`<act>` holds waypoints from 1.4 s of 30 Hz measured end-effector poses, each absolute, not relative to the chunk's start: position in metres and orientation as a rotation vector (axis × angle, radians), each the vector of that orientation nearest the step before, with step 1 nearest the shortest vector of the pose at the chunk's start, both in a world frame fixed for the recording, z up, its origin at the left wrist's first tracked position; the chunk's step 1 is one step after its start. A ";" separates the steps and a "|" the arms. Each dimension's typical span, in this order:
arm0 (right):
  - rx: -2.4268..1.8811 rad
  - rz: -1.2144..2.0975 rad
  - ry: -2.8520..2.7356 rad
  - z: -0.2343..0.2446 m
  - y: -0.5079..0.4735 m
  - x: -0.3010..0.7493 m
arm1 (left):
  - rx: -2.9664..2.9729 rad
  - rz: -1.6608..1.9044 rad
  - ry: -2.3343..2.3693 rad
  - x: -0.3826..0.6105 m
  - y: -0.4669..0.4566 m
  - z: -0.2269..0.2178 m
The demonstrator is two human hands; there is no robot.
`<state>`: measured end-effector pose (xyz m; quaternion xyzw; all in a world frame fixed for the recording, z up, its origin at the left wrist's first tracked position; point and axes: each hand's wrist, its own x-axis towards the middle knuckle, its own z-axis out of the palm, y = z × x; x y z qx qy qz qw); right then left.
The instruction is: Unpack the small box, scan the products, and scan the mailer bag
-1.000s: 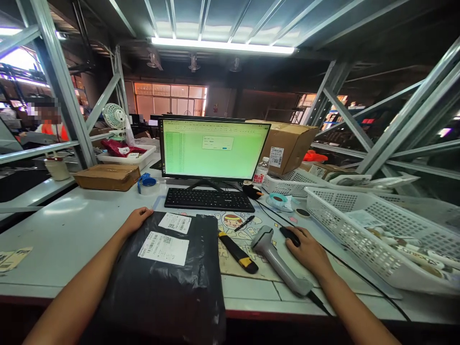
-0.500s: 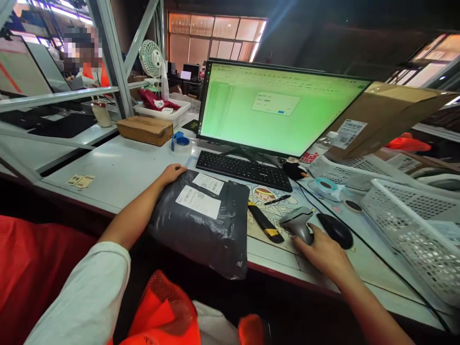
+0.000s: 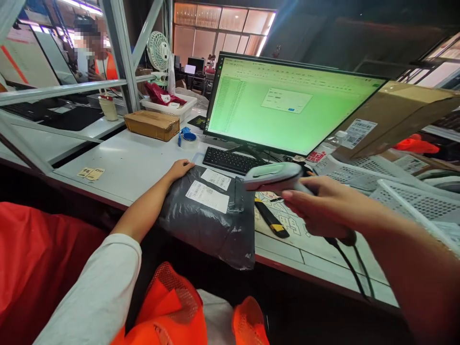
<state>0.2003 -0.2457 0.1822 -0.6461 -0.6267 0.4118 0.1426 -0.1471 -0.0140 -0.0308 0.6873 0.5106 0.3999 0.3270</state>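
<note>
A dark grey plastic mailer parcel point(image 3: 210, 235) lies at the desk's front edge, its near side jutting past the edge. Two white printed labels point(image 3: 207, 195) are stuck on its top. At the parcel's far left corner, my left hand point(image 3: 180, 169) grips it with curled fingers, the tips partly hidden. Raised above the desk, my right hand point(image 3: 323, 203) is wrapped round the handle of a grey-and-white barcode scanner point(image 3: 275, 175). The scanner's head points left, over the parcel's right side. Below it lies a black and yellow utility knife point(image 3: 271, 218).
Behind the parcel stand a keyboard point(image 3: 230, 160) and a monitor point(image 3: 287, 110) with a green-tinted screen. A cardboard box point(image 3: 153, 125) and blue tape point(image 3: 189, 138) are at the back left. White baskets point(image 3: 413, 201) and a large carton point(image 3: 391, 120) crowd the right. A person sits beyond the metal frame.
My right hand has lifted the barcode scanner off the desk and brought it up and left, towards the parcel. My left hand stays on the parcel's corner. The view has shifted slightly.
</note>
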 end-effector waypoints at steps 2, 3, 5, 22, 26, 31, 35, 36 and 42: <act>-1.785 1.245 -2.002 0.194 -0.237 0.163 | 1.798 1.047 1.346 -0.147 -0.015 -0.030; -1.751 1.226 -2.101 0.197 -0.232 0.148 | 1.798 1.048 1.351 -0.147 -0.016 -0.030; -1.693 1.172 -2.262 0.200 -0.224 0.127 | 1.797 1.050 1.355 -0.147 -0.016 -0.031; -1.634 1.082 -2.228 0.177 -0.233 0.170 | 1.850 1.081 1.299 -0.144 -0.010 -0.035; -1.487 1.156 -2.348 0.201 -0.229 0.151 | 1.845 1.074 1.308 -0.144 -0.011 -0.036; -1.542 1.053 -2.471 0.214 -0.219 0.128 | 1.859 1.065 1.299 -0.143 -0.010 -0.035; -1.517 0.965 -2.461 0.198 -0.216 0.138 | 1.857 1.069 1.302 -0.144 -0.008 -0.035; -1.546 0.928 -2.423 0.191 -0.218 0.145 | 1.856 1.069 1.301 -0.144 -0.008 -0.036; -1.845 0.351 -2.165 0.124 -0.237 0.222 | 1.848 1.068 1.280 -0.144 -0.008 -0.035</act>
